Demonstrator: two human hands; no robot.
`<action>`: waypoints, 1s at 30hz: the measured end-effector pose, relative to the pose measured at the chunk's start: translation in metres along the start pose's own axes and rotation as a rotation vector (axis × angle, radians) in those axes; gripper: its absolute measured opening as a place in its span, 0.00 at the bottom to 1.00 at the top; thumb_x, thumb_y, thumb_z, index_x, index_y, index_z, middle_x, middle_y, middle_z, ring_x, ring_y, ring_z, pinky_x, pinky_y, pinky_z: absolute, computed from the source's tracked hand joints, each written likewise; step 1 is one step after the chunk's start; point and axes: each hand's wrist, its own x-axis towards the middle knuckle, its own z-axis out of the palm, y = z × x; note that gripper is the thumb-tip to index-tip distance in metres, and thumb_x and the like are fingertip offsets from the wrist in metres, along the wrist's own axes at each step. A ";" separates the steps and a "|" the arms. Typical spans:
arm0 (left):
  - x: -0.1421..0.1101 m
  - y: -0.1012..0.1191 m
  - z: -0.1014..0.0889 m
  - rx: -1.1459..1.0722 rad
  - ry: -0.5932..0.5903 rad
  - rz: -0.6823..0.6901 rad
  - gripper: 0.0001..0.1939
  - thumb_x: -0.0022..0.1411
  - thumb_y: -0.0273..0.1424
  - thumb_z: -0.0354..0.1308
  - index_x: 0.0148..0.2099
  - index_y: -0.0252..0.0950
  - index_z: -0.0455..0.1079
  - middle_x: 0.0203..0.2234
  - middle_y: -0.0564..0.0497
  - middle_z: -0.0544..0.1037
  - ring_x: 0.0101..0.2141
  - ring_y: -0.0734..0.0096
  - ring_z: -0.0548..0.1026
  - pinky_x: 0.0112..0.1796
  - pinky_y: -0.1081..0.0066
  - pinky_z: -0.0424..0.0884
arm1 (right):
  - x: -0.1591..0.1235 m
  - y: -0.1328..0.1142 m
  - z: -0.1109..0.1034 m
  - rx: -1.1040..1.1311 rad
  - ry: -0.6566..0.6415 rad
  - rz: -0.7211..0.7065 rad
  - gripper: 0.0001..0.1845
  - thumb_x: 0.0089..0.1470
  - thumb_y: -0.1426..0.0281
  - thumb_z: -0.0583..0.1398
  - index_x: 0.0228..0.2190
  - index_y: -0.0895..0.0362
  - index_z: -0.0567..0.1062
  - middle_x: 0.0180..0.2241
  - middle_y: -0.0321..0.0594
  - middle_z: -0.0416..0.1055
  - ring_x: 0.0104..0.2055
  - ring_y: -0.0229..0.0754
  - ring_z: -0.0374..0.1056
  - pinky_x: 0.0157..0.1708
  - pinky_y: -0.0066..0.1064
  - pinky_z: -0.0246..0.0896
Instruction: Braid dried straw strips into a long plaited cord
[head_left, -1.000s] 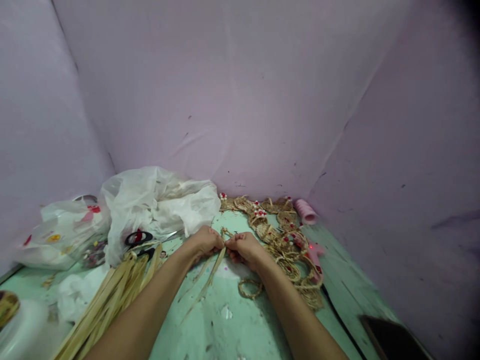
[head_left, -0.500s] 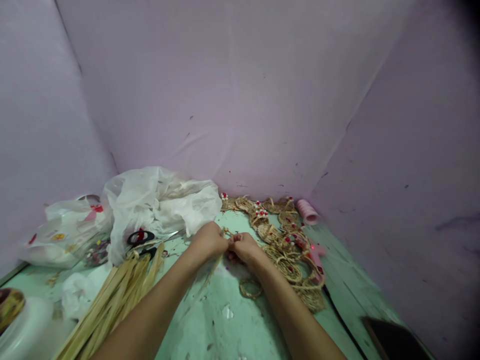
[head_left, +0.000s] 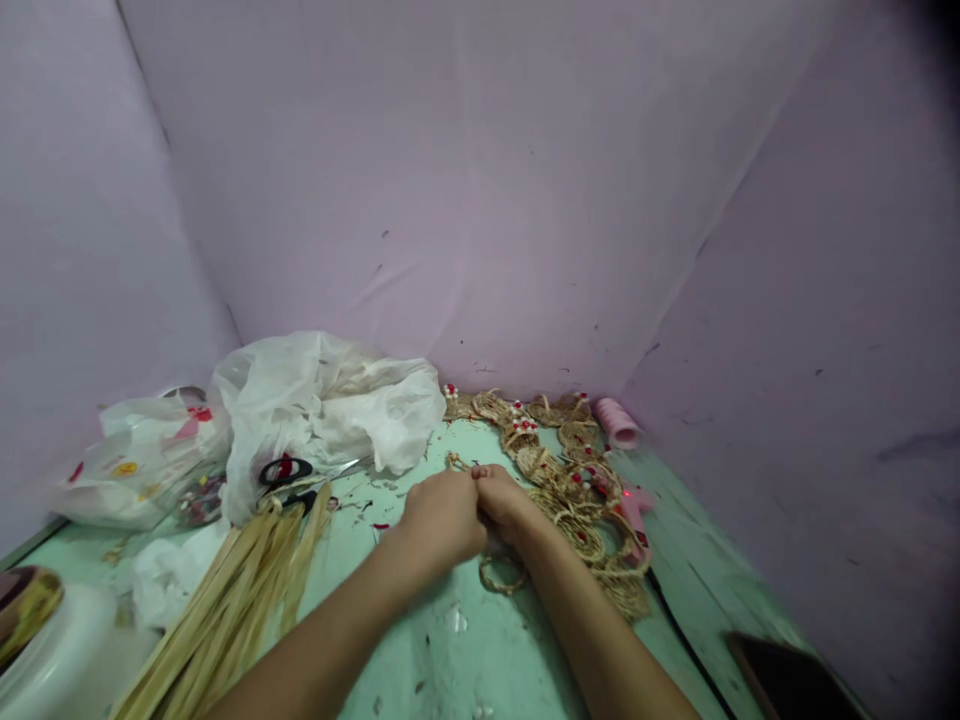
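My left hand (head_left: 444,518) and my right hand (head_left: 504,502) meet over the middle of the table, both closed with knuckles touching. Beyond them pokes the small knotted end of a straw cord (head_left: 456,460); the rest of it is hidden between my fingers. Just right of my right wrist lies a pile of braided straw pieces (head_left: 577,520), some dotted with red and white beads. Under that wrist a small straw ring (head_left: 501,575) rests on the green table (head_left: 450,660).
Dry straw strips (head_left: 225,610) and black-handled scissors (head_left: 286,472) lie left, before white plastic bags (head_left: 322,410). A white container (head_left: 67,650) stands front left. At right are pink thread (head_left: 617,423), a pink glue gun (head_left: 636,510) with a cord and a dark phone-like slab (head_left: 787,675).
My left hand has turned over and come right and nearer, covering more of the cord. The thin strand that trailed below my hands is out of sight. My right hand has shifted slightly right.
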 end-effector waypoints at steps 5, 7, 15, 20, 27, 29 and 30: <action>0.023 -0.018 -0.028 -0.161 0.046 -0.208 0.08 0.46 0.28 0.51 0.19 0.32 0.65 0.07 0.53 0.62 0.12 0.76 0.61 0.18 0.75 0.55 | 0.001 0.000 -0.002 0.040 -0.015 0.015 0.11 0.40 0.75 0.53 0.11 0.58 0.61 0.07 0.28 0.50 0.10 0.28 0.44 0.12 0.23 0.39; 0.029 -0.023 -0.025 -0.369 -0.056 -0.307 0.09 0.48 0.26 0.49 0.18 0.32 0.63 0.06 0.54 0.60 0.09 0.79 0.56 0.15 0.76 0.51 | 0.001 0.000 -0.002 0.068 -0.025 0.001 0.11 0.41 0.75 0.54 0.12 0.59 0.61 0.07 0.27 0.50 0.10 0.28 0.44 0.12 0.23 0.39; 0.044 -0.040 -0.003 -0.736 -0.273 -0.338 0.07 0.46 0.20 0.50 0.19 0.29 0.61 0.10 0.53 0.65 0.11 0.82 0.60 0.13 0.81 0.53 | -0.001 -0.003 -0.005 0.039 -0.088 -0.008 0.06 0.39 0.77 0.55 0.15 0.59 0.64 0.09 0.29 0.56 0.12 0.28 0.49 0.14 0.22 0.48; 0.041 -0.037 -0.005 -0.409 -0.137 -0.327 0.10 0.42 0.24 0.52 0.14 0.32 0.58 0.04 0.55 0.58 0.08 0.81 0.54 0.11 0.78 0.46 | 0.005 0.003 -0.006 -0.143 -0.078 -0.064 0.03 0.37 0.77 0.54 0.17 0.59 0.65 0.11 0.30 0.58 0.13 0.30 0.53 0.16 0.23 0.51; 0.039 -0.035 -0.001 -0.422 -0.068 -0.285 0.09 0.39 0.23 0.51 0.13 0.33 0.56 0.04 0.57 0.55 0.08 0.82 0.51 0.12 0.77 0.44 | 0.000 -0.003 -0.013 -0.667 0.132 -0.212 0.07 0.36 0.72 0.57 0.19 0.62 0.74 0.14 0.35 0.64 0.18 0.31 0.56 0.17 0.22 0.44; 0.038 -0.034 0.000 -0.442 -0.059 -0.302 0.09 0.39 0.24 0.51 0.12 0.33 0.56 0.04 0.57 0.55 0.08 0.82 0.51 0.12 0.77 0.44 | -0.004 -0.008 -0.014 -0.695 0.142 -0.142 0.07 0.36 0.72 0.57 0.17 0.63 0.74 0.13 0.36 0.63 0.17 0.31 0.56 0.16 0.22 0.43; 0.038 -0.033 0.001 -0.460 -0.060 -0.299 0.09 0.39 0.24 0.51 0.12 0.33 0.56 0.04 0.57 0.55 0.08 0.82 0.51 0.12 0.77 0.44 | -0.005 -0.009 -0.014 -0.677 0.135 -0.096 0.07 0.36 0.72 0.58 0.16 0.63 0.74 0.12 0.35 0.63 0.16 0.31 0.55 0.16 0.22 0.43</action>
